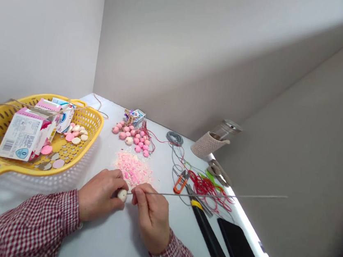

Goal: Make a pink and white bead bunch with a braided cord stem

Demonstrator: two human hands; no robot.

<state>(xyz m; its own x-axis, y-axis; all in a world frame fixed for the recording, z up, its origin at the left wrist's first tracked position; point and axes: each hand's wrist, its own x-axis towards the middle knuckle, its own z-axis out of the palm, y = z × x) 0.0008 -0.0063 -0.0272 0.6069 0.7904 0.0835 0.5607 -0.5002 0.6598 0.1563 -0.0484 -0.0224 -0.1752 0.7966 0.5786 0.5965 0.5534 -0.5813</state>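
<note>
Two hands, near centre: left hand (100, 194) curled almost shut around one pale bead (122, 195), which sits between the hands; right hand (150, 217) pinching one long thin metal rod (213, 196) between thumb and fingertips, its tip at the bead. Just beyond, one heap of pink crumbs (132, 168). Farther on, roughly twenty pink beads (130, 136) beside red thread (151, 136). Left, one yellow plastic basket (93, 123) holding at least two printed cartons (25, 134) and pink and cream discs (73, 134). Right, one black strip with yellow bands (210, 244), one black slab (241, 252), one pair of orange-handled snips (180, 182), tangled red cord (205, 186) and one grey cord coil (175, 138). Farthest, one glass jar (223, 130) in a knitted sleeve (208, 145).
</note>
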